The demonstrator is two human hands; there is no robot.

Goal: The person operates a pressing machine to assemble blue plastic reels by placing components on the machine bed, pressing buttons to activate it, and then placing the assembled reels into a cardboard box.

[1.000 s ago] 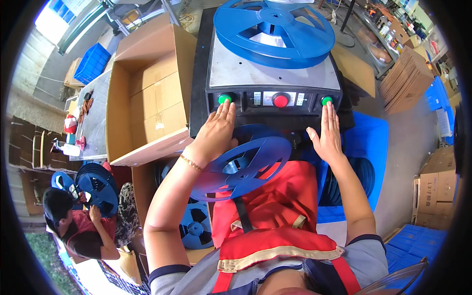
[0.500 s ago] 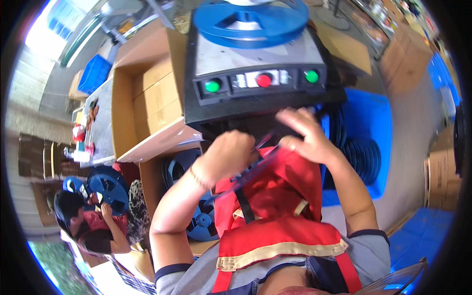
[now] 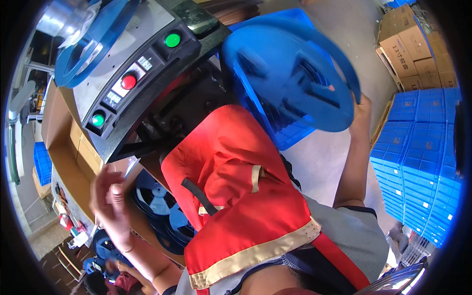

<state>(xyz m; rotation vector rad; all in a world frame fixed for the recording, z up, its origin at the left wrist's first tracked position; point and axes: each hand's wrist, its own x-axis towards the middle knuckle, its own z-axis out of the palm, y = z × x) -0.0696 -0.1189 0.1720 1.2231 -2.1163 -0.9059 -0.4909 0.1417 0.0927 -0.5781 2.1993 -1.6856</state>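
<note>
A large blue plastic reel (image 3: 287,73) is gripped at its right rim by my right hand (image 3: 363,114). It is tilted over a blue crate (image 3: 282,140) and hides most of what lies inside. My left hand (image 3: 109,199) is raised with its fingers apart and nothing in it, beside the front corner of the machine (image 3: 142,76). That machine has two green buttons and a red one, and another blue reel (image 3: 93,46) is mounted on top. Below my left hand, several blue reels (image 3: 172,216) sit in a cardboard box.
Stacked blue crates (image 3: 413,157) stand at the right, with cardboard cartons (image 3: 405,46) behind them. An open cardboard box (image 3: 73,135) is left of the machine. At the lower left another person (image 3: 125,280) works near blue reels.
My hands have parted from in front of the machine. The right now holds the blue reel out over the crate; the left has moved left. The view has turned to the right.
</note>
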